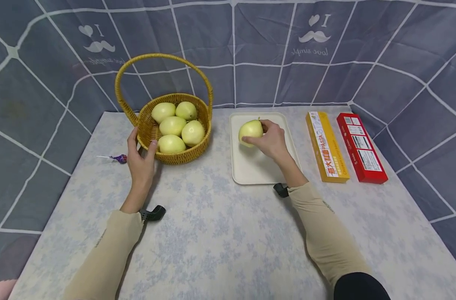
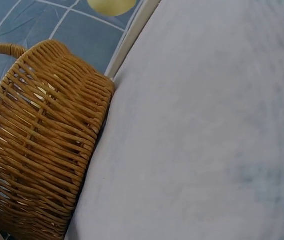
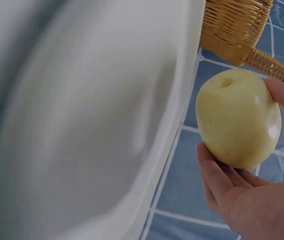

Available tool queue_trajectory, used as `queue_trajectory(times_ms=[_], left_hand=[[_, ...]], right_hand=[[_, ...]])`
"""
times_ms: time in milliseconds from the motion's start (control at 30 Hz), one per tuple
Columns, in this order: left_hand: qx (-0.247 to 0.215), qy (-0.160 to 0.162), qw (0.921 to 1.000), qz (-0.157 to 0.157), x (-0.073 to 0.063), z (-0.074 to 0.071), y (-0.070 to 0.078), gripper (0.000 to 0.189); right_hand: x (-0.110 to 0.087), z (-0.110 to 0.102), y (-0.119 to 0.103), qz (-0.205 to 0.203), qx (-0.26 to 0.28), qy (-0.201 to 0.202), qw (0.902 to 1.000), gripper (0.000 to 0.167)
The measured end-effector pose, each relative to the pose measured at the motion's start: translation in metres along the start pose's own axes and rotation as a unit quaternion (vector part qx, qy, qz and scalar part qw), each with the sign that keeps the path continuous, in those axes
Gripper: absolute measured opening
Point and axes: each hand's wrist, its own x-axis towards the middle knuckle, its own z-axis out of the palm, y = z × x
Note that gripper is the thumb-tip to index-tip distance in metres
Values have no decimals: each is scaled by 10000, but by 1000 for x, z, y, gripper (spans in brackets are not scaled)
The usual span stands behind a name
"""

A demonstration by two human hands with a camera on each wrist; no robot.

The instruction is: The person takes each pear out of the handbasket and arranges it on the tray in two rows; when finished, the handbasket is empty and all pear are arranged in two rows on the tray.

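Note:
My right hand (image 1: 271,139) holds a pale yellow-green apple (image 1: 251,131) between thumb and fingers, over the white rectangular tray (image 1: 258,175). In the right wrist view the apple (image 3: 238,118) shows its stem dip, with the thumb on one side and fingers on the other. At the front left of a woven basket (image 1: 183,157), my left hand (image 1: 141,162) grips the rim, thumb and fingers spread apart. Several similar apples (image 1: 172,126) lie inside the basket, whose tall handle (image 1: 160,55) arches above. The left wrist view shows mostly the basket's woven wall (image 2: 41,135).
Left of the basket lies a lollipop (image 1: 120,158) in a purple wrapper. A yellow pasta box (image 1: 327,148) and a red box (image 1: 362,148) lie side by side right of the tray. A grey-blue checked curtain (image 1: 258,50) hangs behind the pale patterned table (image 1: 220,237).

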Motion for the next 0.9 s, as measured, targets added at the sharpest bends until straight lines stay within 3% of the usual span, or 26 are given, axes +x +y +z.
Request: queue_trajectory(times_ms=[133, 333, 567, 700, 900], left_hand=[[-111, 31, 9998, -155, -1, -4, -4, 67], [-135, -134, 9997, -141, -4, -5, -7, 66], [91, -69, 9999, -32, 2, -4, -32, 68], [491, 227, 9981, 299, -1, -2, -30, 66], [777, 439, 9885, 1220, -11, 13, -12, 51]], right_hand=[[-6, -5, 7, 178, 76, -107, 9998, 80], [-14, -21, 20, 487, 170, -189, 9985, 78], [-17, -36, 36, 569, 197, -213, 9980, 79], [-19, -42, 43, 564, 180, -227, 9980, 81], [-20, -47, 45, 643, 237, -225, 9974, 84]])
